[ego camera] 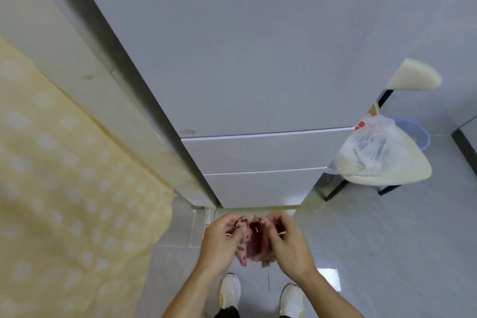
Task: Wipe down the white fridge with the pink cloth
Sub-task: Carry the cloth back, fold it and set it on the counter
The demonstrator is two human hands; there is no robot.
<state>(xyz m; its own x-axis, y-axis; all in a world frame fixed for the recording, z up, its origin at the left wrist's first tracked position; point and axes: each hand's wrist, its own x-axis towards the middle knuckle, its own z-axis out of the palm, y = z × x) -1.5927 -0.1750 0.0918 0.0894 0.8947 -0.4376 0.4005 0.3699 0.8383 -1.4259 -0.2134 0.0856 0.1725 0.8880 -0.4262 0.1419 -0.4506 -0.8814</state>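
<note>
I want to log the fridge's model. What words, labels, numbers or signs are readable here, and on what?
No text here is legible.
On the white fridge, the sticker at the upper door's lower left corner: red and grey lines, too small and blurred.
On the plastic bag right of the fridge, the red print: too blurred.
On the pink cloth: dark pattern, no lettering I can make out.

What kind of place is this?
Probably a home kitchen corner: a white fridge with drawer fronts stands on a tiled floor, a chair beside it carries a plastic bag, and the left hand and right hand hold a cloth.
</note>
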